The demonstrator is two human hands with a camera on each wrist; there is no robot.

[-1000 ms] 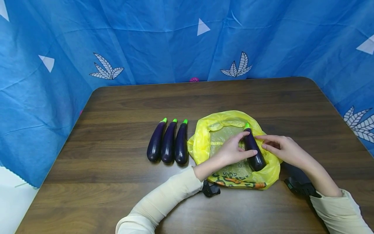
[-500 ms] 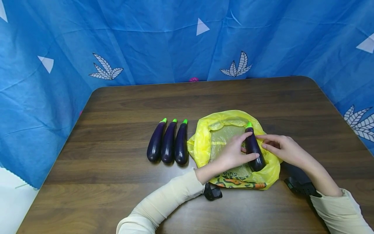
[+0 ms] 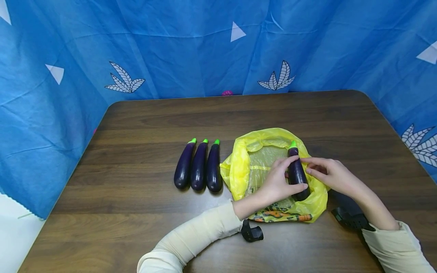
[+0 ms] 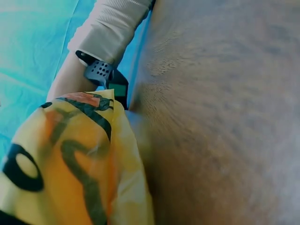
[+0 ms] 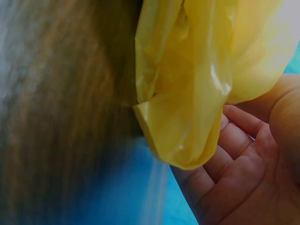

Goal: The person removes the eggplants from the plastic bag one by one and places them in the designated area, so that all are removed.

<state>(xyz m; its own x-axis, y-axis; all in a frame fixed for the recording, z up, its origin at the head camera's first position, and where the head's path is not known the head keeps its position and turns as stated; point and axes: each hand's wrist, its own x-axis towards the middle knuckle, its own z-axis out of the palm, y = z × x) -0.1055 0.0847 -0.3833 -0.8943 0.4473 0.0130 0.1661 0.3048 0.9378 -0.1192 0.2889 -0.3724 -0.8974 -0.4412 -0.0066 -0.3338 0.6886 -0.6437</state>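
In the head view, a yellow plastic bag (image 3: 240, 161) lies with its mouth spread wide and its rim rolled outward. One dark purple eggplant (image 3: 296, 170) with a bright green tip is inside the mouth, along the right side. My left hand (image 3: 273, 185) grips it, thumb near the rounded end and fingers near the green end. My right hand (image 3: 329, 174) pinches the bag's right rim. In the right wrist view, the bag's yellow film (image 5: 187, 93) hides part of that hand (image 5: 243, 178). The printed bag wall (image 4: 84, 154) covers my left hand in the left wrist view.
Left of the bag, three similar eggplants (image 3: 199, 167) lie side by side, green tips toward the far edge. All of this is on a brown wood-grain table (image 3: 119, 212). A blue patterned cloth (image 3: 191, 49) hangs behind it. Black wrist devices (image 3: 252, 232) sit on both wrists.
My left hand and the gripped eggplant have shifted slightly right, toward the bag's right wall. The bag's left side has moved a little right too. My right hand has stayed in place.
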